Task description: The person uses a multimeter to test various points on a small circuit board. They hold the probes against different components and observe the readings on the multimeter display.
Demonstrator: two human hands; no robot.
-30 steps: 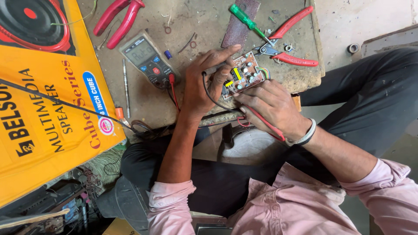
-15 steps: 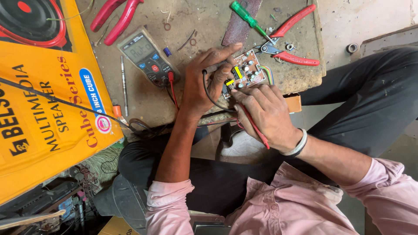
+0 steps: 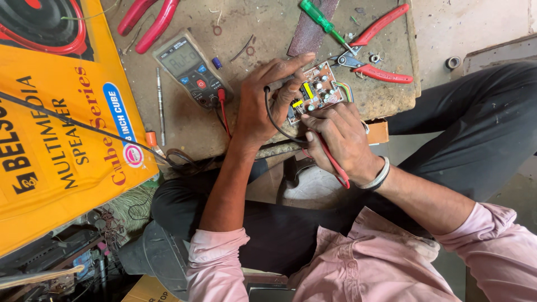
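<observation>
The bare left hand (image 3: 263, 106) reached forward with fingers spread and thumb bent. The right hand (image 3: 341, 140) (with a pale band on the wrist) was curled closed. Both pink sleeves were pushed up.

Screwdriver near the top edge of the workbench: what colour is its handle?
Green. The screwdriver shows best in the head view, lying beside the red-handled pliers.

The worktop (image 3: 263, 33) is crowded: the multimeter (image 3: 189, 68) and its red lead (image 3: 224, 112) block the approach left of the left hand (image 3: 268, 100), and a thin metal rod (image 3: 160, 106) lies beyond them beside the orange box (image 3: 61, 140). Right of the circuit board (image 3: 319, 92), the red-handled cutters (image 3: 377, 50) and green screwdriver (image 3: 321, 19) stand in the way. Bare surface remains between the multimeter and the screwdriver, behind the left hand, with only wire scraps there.
</observation>
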